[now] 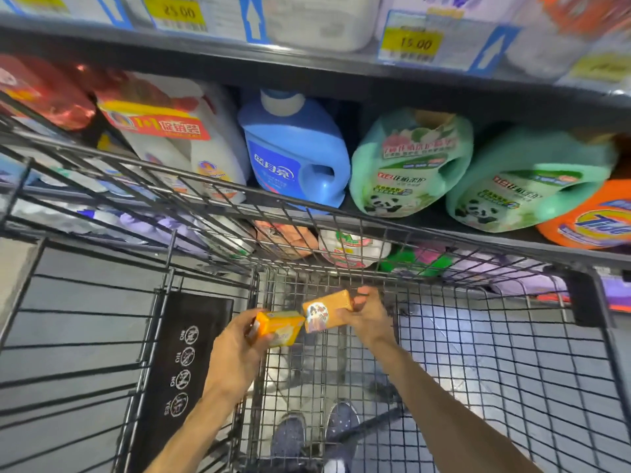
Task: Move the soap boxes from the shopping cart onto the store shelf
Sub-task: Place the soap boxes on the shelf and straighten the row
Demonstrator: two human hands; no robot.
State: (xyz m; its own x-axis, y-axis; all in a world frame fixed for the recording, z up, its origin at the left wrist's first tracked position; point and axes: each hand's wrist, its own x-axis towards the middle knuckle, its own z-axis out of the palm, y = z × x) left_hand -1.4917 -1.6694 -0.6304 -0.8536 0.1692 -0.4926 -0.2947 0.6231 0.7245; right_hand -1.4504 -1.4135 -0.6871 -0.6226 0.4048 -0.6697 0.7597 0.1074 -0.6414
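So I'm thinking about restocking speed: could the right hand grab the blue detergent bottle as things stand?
Probably not: the right hand already grips a soap box, and the cart's wire wall stands before the blue detergent bottle.

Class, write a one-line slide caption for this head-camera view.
Over the wire shopping cart, left hand and right hand each hold a soap box below the detergent shelf.

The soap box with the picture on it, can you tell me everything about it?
The orange cardboard soap box with a round picture on its end is a small rectangular carton. The right hand grips its far end above the black wire shopping cart. It is tilted, and its picture end nearly meets the yellow-orange soap box held by the left hand.
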